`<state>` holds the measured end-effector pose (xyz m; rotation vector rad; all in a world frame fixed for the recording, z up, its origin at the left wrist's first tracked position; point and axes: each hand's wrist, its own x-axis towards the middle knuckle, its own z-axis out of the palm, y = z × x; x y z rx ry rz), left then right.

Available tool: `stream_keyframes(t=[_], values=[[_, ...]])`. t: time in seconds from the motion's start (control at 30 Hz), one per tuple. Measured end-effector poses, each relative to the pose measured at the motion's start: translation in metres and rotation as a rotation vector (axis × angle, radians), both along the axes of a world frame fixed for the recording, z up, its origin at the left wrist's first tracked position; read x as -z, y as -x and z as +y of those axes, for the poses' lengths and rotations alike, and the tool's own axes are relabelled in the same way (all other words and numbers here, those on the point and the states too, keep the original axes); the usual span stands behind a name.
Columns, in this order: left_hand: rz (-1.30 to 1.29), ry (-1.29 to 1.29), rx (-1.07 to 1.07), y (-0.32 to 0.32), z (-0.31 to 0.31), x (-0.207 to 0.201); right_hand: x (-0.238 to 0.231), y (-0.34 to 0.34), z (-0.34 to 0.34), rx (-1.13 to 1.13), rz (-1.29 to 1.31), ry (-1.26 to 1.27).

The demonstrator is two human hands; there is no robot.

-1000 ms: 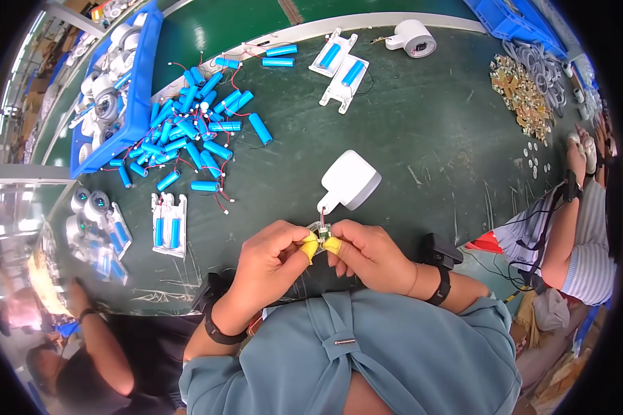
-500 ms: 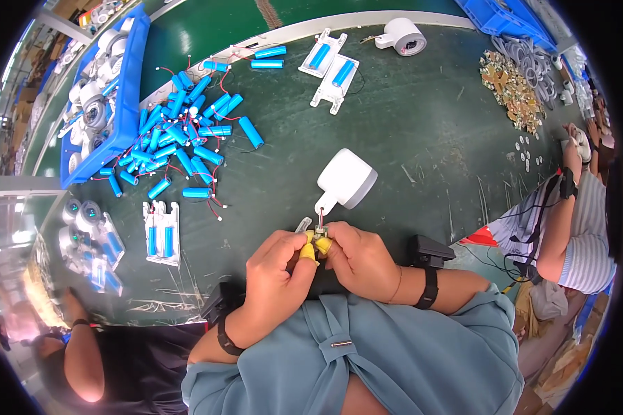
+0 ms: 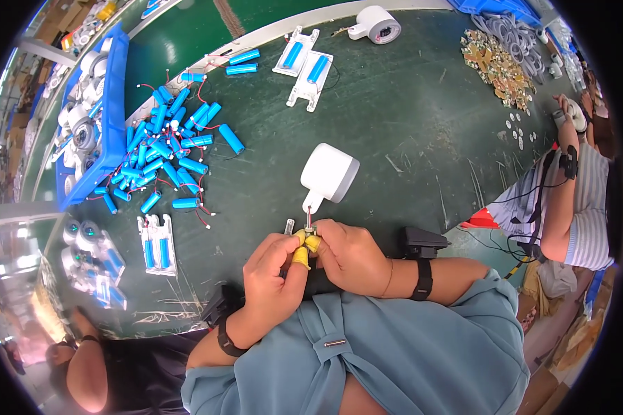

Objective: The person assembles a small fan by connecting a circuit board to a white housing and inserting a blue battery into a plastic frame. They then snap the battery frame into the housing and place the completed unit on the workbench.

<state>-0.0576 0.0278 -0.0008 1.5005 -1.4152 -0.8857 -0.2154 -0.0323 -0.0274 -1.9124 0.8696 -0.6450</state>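
My left hand (image 3: 275,271) and my right hand (image 3: 353,257) meet close to my body, with yellow finger covers on some fingertips. Both are closed, pinching a small circuit board (image 3: 310,229) between them. My fingers hide most of the board. Thin wires run from it to the narrow neck of a white round housing (image 3: 325,171) with a grey rim, which lies on the table just beyond my hands. Beside my left fingertips is a small clear plastic piece (image 3: 289,226); I cannot tell whether the hand touches it.
Blue battery cells (image 3: 160,149) with red wires lie heaped at left, near a blue crate (image 3: 111,149) of white housings. White battery holders (image 3: 158,245) lie at left and far centre. Small circuit boards (image 3: 495,66) are piled far right. Co-workers sit on both sides.
The whole view has shifted, so the table things appear further left. My hands keep their pinch on the circuit board, with only slight finger movement.
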Motion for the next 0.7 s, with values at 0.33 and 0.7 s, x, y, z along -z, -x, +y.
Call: stream_keyframes(t=[0.33,0.7], values=[[0.165,-0.184,-0.026,-0.009,-0.012,-0.004,-0.012,0.0,-0.002,0.042,-0.12,0.018],[0.039,-0.183,-0.029,0.002,-0.02,-0.003,-0.004,0.001,0.0,0.066,-0.072,0.038]])
